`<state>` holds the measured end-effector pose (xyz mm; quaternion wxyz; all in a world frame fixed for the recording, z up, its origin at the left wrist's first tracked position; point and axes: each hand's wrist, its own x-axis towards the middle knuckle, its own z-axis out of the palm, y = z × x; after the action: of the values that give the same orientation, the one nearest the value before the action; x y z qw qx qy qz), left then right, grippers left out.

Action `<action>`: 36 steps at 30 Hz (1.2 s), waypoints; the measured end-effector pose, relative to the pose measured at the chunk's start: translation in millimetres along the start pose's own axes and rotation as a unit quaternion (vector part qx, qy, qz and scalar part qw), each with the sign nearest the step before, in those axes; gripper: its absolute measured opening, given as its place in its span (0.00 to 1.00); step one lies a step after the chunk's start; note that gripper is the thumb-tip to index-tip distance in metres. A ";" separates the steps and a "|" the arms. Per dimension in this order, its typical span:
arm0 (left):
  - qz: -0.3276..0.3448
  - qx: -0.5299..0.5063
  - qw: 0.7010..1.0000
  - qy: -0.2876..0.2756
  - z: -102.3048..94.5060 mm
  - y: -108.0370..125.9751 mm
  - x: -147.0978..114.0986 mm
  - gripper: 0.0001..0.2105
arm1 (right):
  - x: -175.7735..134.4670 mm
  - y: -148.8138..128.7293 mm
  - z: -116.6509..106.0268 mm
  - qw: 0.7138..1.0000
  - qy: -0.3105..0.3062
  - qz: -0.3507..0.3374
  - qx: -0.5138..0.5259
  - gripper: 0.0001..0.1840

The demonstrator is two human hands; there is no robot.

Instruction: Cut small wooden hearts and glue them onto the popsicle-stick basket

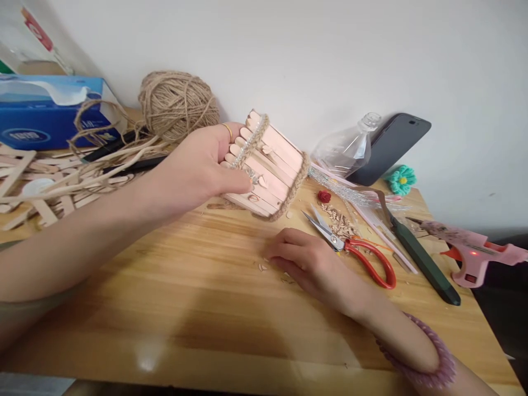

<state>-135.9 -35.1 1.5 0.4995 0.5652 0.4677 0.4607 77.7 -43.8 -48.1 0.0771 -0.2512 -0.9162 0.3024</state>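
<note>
My left hand (pixel 202 159) grips a small craft-stick holder (pixel 272 184), tilted and raised over the table. Twine braid runs along two of its edges, with a silvery strip near the round stick ends. Little wooden chips decorate its face, and my thumb presses beside them. My right hand (pixel 307 261) rests on the tabletop below it, fingers curled and closed near small wood chips (pixel 263 268); whatever its fingertips hold is hidden. Close by on the right lie red-handled scissors (pixel 336 242), blades partly open.
A twine ball (pixel 179 104), blue tissue box (pixel 49 115) and loose craft sticks (pixel 45 209) occupy the left. Rightward are a red rose (pixel 324 196), plastic bottle (pixel 346 146), phone (pixel 391 146), green-handled tool (pixel 424 261), teal flower (pixel 401 180) and pink glue gun (pixel 470 247), its light on.
</note>
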 end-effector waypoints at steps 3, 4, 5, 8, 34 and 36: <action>-0.004 -0.007 1.000 -0.006 0.0 1.0 -0.2 0.19 | 5.7 5.5 0.2 1.000 -0.023 -0.011 0.008 0.12; -0.005 -0.009 1.000 -0.006 0.0 1.2 -0.1 0.19 | 7.2 6.6 0.2 1.000 -0.026 -0.012 0.011 0.11; -0.006 -0.011 1.000 -0.005 0.1 1.3 0.1 0.19 | 8.3 7.3 0.3 0.999 -0.029 -0.013 0.014 0.11; -0.002 -0.014 1.000 -0.001 0.3 1.1 0.9 0.19 | 9.7 7.6 0.3 0.999 -0.032 -0.009 0.014 0.10; -0.076 -0.028 0.996 -0.019 4.6 2.3 -2.2 0.20 | -8.7 -21.2 -40.8 0.966 0.186 0.083 0.158 0.03; -0.088 -0.031 0.995 -0.028 7.9 5.2 -4.5 0.20 | -9.6 -22.6 -47.6 0.960 0.218 0.068 0.160 0.02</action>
<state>-128.4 -40.9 5.8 0.5682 0.5193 0.4868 0.4130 90.5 -39.7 3.7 0.2929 -0.3570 -0.7979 0.3874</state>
